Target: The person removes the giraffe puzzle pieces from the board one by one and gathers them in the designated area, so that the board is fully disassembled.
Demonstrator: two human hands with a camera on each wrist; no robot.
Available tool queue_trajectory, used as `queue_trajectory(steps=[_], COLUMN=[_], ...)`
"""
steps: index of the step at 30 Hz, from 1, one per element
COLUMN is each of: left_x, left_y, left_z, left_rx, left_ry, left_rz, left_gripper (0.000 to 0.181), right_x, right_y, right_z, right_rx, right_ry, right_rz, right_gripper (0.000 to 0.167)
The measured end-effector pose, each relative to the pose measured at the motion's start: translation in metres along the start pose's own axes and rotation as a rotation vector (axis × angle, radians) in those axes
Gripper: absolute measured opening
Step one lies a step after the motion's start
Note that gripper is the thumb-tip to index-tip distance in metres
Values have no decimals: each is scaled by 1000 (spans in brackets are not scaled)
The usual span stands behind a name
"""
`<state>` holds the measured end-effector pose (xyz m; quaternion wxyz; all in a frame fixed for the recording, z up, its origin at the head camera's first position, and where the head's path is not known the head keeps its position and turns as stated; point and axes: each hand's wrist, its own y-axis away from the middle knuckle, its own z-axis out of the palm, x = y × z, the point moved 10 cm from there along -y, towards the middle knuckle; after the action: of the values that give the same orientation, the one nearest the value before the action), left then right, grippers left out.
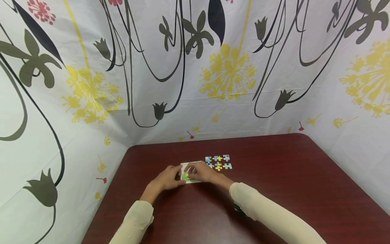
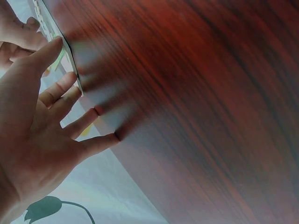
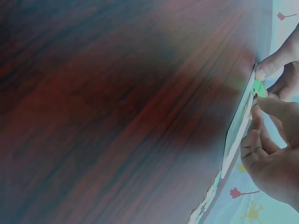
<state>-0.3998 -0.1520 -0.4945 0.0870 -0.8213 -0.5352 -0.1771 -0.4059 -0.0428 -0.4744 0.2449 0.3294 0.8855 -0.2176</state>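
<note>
A small white puzzle board (image 1: 192, 181) lies on the table, with a green and yellow puzzle piece (image 1: 185, 177) at its left part. My left hand (image 1: 170, 178) is at the board's left end; in the left wrist view its fingers are spread and fairly straight, the thumb and nearest fingertips touching the board's edge (image 2: 74, 70). My right hand (image 1: 201, 171) reaches over the board from the right. Its thumb and index finger pinch the green piece (image 3: 258, 87) in the right wrist view, partly hidden by the fingers. Several loose puzzle pieces (image 1: 218, 158) sit just right of the board.
The loose pieces form two short rows, the near one partly covered by my right hand. Dark red wood grain covers the table (image 1: 274, 176). A flower-printed white cloth (image 1: 195, 115) hangs behind the table and along its sides.
</note>
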Motion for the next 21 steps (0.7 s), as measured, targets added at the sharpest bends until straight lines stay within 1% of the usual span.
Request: queue_trajectory(steps=[3, 7, 13, 17, 21], left_x=[2, 3, 2, 2, 3], left_y=[0, 1, 2, 3, 2], left_z=[0, -1, -1, -1, -2], left_rx=[-2, -3, 1, -2, 2], left_ry=[-1, 1, 7, 15, 20], left_rz=[5, -1, -6, -2, 8], left_gripper=[35, 35, 46, 40, 34], right_x=[-1, -1, 3, 9, 15], right_y=[1, 2, 5, 8, 15], right_z=[-2, -4, -7, -11, -22], right_rx=[17, 16, 6, 16, 28], right_ry=[-17, -38, -81, -92, -89], right_rz=[-3, 13, 25, 36, 48], right_gripper=[18, 17, 19, 19, 18])
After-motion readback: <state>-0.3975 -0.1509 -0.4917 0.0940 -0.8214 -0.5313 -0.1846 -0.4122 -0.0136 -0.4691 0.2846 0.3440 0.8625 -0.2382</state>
